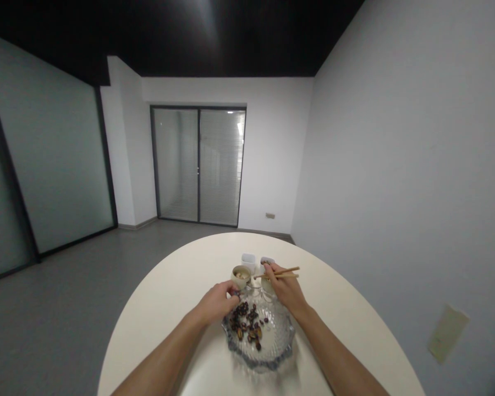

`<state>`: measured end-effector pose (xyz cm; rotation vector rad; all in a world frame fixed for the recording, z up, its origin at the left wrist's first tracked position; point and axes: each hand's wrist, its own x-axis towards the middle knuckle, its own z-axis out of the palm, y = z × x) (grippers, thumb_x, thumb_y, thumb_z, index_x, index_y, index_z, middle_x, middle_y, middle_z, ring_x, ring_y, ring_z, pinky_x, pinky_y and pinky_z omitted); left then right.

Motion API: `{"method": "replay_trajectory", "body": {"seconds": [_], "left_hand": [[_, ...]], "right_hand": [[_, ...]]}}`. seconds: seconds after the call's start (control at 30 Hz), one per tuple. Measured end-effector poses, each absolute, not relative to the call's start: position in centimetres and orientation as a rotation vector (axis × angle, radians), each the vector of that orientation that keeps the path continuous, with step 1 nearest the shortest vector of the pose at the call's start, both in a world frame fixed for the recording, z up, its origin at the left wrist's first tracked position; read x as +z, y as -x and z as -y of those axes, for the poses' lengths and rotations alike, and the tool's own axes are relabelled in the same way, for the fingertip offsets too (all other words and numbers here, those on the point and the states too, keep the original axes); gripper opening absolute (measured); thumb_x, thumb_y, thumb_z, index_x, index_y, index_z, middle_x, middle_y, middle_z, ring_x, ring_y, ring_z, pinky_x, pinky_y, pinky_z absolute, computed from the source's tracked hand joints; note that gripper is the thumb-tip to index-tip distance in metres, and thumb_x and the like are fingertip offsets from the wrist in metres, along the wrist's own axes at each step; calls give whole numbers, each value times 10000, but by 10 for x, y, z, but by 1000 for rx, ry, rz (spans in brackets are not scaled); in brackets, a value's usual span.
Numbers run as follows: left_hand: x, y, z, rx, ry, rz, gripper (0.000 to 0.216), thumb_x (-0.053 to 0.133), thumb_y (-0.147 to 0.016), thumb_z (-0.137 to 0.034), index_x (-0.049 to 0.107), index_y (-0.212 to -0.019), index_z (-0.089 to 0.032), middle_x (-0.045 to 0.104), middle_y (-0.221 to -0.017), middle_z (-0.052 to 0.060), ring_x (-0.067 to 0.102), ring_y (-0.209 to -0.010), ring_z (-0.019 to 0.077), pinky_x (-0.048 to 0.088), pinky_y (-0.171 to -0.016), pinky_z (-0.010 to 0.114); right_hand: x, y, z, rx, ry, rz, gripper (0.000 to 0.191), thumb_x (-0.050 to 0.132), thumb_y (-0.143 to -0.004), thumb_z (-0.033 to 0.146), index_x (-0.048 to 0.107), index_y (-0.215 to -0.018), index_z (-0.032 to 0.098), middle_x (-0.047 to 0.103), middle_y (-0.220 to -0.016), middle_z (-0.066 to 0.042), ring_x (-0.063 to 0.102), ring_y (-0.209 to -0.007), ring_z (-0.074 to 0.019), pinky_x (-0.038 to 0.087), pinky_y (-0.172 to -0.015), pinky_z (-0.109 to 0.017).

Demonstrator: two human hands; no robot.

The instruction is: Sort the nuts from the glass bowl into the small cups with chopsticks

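My right hand is closed around a pair of wooden chopsticks, which point left over the cups. A small dark bit seems to sit at their tips. My left hand pinches the back left rim of a scalloped clear glass bowl. Dark beans and brown pieces lie mostly in the bowl's left half. Just behind the bowl stands a pale green cup with light pieces in it. Another greenish cup is partly hidden by my right hand.
Two small white containers stand at the back: the left one and the right one, which holds brown bits. Everything rests on a round cream table. A white wall rises close on the right; glass doors stand beyond.
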<state>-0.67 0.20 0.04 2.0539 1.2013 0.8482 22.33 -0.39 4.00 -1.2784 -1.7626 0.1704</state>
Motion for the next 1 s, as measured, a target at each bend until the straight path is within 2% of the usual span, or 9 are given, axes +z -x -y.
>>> {"method": "replay_trajectory", "body": {"seconds": [0.27, 0.43, 0.5, 0.7, 1.0], "left_hand": [[-2, 7, -3, 842, -2065, -1192, 183, 527, -750, -251, 634, -867, -160, 664, -839, 27, 592, -773, 175, 415, -675, 241], [1, 6, -2, 797, -2070, -1193, 179, 536, -732, -257, 624, -851, -156, 657, -818, 25, 582, -750, 176, 409, -658, 244], [1, 6, -2, 794, -2066, -1180, 183, 543, -735, -275, 621, -851, -157, 654, -816, 21, 579, -744, 175, 406, -652, 242], [-3, 7, -4, 805, -2052, -1146, 186, 553, -749, -304, 608, -853, -160, 647, -814, 14, 577, -734, 172, 405, -644, 239], [-1, 7, -3, 808, -2057, -1151, 176, 539, -729, -247, 612, -865, -164, 638, -819, 13, 569, -743, 162, 411, -662, 238]], "right_hand": [[41, -219, -1, -42, 1553, 1821, 433, 378, -964, 514, 649, -745, 256, 659, -666, 3, 609, -634, -174, 335, -556, -232], [43, -226, 2, -102, 1589, 1783, 372, 369, -978, 434, 711, -995, 288, 717, -800, -34, 642, -737, -211, 372, -596, -258], [43, -229, 1, -75, 1542, 1772, 347, 391, -971, 415, 708, -1037, 292, 728, -841, -37, 647, -772, -215, 390, -607, -260], [42, -223, -5, 58, 1458, 1717, 363, 385, -966, 460, 705, -952, 290, 721, -786, -6, 648, -766, -201, 407, -611, -246], [52, -201, -6, -3, 1439, 1819, 402, 376, -964, 460, 651, -756, 254, 676, -698, -10, 604, -682, -179, 362, -590, -235]]}}
